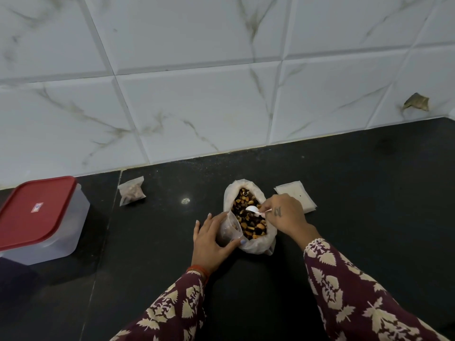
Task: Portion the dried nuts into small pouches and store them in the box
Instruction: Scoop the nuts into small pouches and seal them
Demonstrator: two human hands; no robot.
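Head view looks down on a black worktop (pixel 344 193) against a tiled wall. An open bag of mixed nuts (pixel 248 217) sits in the middle. The right hand (pixel 283 215) pinches a white spoon (pixel 253 209) over the nuts. The left hand (pixel 211 239) grips a small pouch (pixel 229 230), held open against the bag's left side. A filled pouch (pixel 131 190) lies to the left, empty pouches (pixel 296 196) to the right. The red-lidded box (pixel 41 217) stands closed at far left.

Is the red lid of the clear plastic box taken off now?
No, the red lid sits closed on the clear plastic box at the left of the black counter.
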